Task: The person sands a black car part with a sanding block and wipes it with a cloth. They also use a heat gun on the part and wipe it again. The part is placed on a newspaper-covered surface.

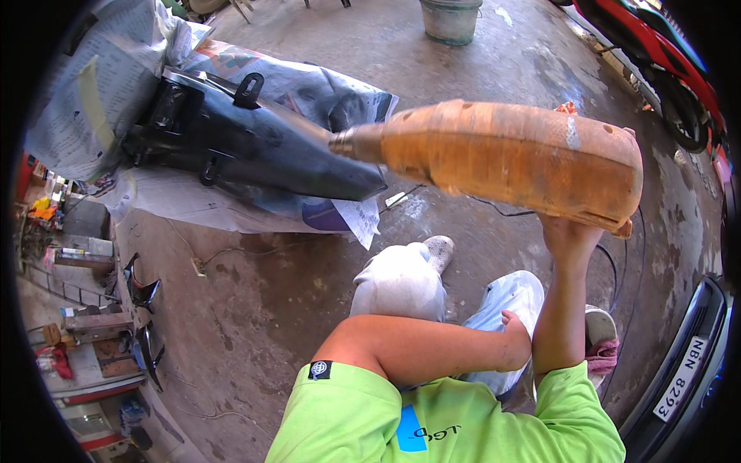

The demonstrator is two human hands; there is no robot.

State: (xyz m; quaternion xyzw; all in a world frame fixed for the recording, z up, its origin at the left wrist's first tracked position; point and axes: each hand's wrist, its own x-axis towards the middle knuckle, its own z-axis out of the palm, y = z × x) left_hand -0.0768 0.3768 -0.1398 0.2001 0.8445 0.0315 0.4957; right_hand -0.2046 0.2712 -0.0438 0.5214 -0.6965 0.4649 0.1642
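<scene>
While the right hand (570,235) grips the rusty exhaust muffler (513,158) from beneath, fingers closed, it may tip onto the black painted panel (247,143); left hand (515,333) rests loosely curled, holding nothing.

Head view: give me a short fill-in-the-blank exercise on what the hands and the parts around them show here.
1. The right hand holds up a rusty ____ muffler.
2. The black motorcycle panel lies on sheets of ____.
3. The left hand rests against the person's ____ forearm.
4. A grey ____ stands on the concrete floor at the top of the picture.

Missing words: orange; newspaper; right; bucket
</scene>
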